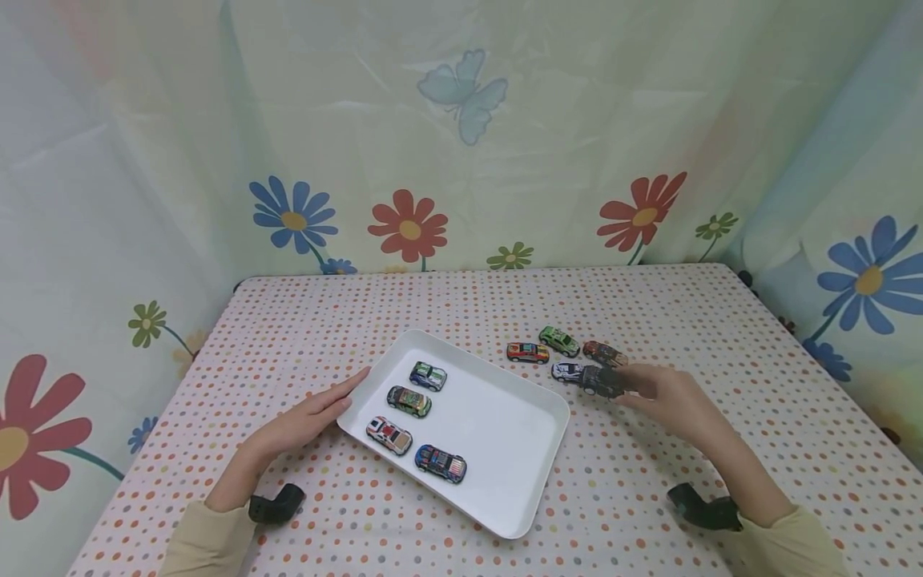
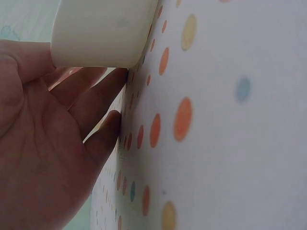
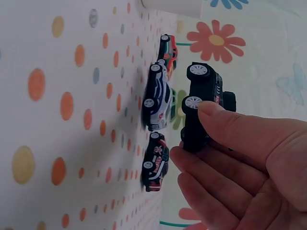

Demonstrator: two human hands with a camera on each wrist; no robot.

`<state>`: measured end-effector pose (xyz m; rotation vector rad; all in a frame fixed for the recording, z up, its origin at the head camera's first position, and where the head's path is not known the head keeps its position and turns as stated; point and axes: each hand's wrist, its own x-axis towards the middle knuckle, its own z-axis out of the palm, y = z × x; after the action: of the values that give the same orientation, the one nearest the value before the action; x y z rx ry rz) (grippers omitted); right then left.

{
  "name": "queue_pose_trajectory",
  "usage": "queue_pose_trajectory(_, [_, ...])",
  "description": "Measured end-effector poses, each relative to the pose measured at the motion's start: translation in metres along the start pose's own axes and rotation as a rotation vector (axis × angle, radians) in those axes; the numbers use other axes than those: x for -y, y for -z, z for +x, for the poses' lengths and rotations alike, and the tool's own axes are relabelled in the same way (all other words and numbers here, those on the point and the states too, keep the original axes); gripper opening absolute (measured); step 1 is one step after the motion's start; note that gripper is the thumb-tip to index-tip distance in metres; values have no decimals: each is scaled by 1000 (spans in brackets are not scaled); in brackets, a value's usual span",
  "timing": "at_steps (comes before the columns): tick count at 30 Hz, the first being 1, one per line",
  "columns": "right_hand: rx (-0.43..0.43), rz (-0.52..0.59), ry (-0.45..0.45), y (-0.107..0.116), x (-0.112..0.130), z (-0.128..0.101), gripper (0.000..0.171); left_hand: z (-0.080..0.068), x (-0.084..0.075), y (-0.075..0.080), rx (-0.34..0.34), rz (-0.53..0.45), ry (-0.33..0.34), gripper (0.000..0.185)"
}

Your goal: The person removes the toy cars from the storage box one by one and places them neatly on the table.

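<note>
My right hand (image 1: 671,397) pinches a black toy car (image 3: 204,103) with pale-spoked wheels between thumb and fingers, lifted off the cloth. Close beside it on the table stand a white-and-blue toy car (image 3: 159,98), a dark red toy car (image 1: 604,353), a green toy car (image 1: 558,341) and a red-and-yellow toy car (image 1: 528,353). A white tray (image 1: 497,425) lies at an angle in the middle. At its left wall my left hand (image 1: 306,418) rests with extended fingers, touching the outside. In the left wrist view, the fingers (image 2: 98,103) partly pass behind the tray wall.
Several toy cars stand in the tray's left part, among them a green-and-white one (image 1: 429,376), a white-and-red one (image 1: 389,435) and a blue-black one (image 1: 441,464). A dotted cloth (image 1: 324,320) covers the table. Flowered curtains (image 1: 461,208) hang behind and at both sides.
</note>
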<state>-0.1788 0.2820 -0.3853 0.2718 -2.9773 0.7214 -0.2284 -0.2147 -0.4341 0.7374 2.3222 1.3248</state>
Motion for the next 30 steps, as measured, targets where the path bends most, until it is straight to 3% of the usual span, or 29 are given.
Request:
queue_pose_trajectory(7, [45, 39, -6, -10, -3, 2, 43, 0, 0, 0, 2, 2, -2, 48])
queue_pose_trajectory(17, [61, -13, -18, -26, -6, 5, 43, 0, 0, 0, 4, -7, 7, 48])
queue_pose_trajectory(30, [66, -28, -17, -27, 4, 2, 38, 0, 1, 0, 6, -14, 4, 48])
